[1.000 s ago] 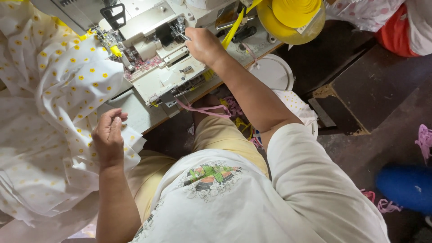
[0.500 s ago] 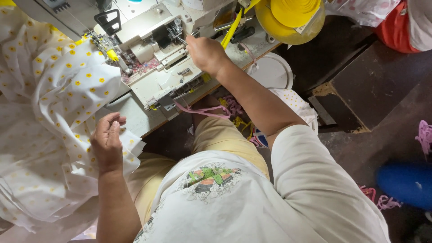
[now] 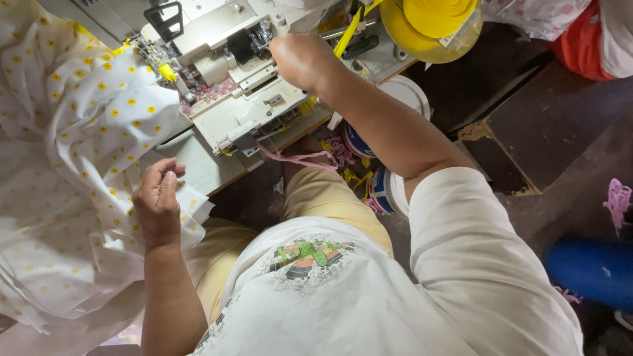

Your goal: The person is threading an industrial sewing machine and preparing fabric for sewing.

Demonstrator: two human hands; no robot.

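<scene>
Here the left hand (image 3: 157,201), fingers curled together, rests on crumpled white yellow-dotted fabric (image 3: 72,165).

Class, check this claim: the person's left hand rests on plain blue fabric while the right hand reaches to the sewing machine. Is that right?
Not quite. In the head view the left hand rests on white fabric with yellow dots, not plain blue. The right hand does reach to the sewing machine.

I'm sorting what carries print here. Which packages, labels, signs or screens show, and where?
No signs or screens.
Label: pale tag on the yellow cone, top right.
Tubs: round, white with blue and red print, under the table by the right arm.
Bag: clear, pink-spotted, top right.
</scene>
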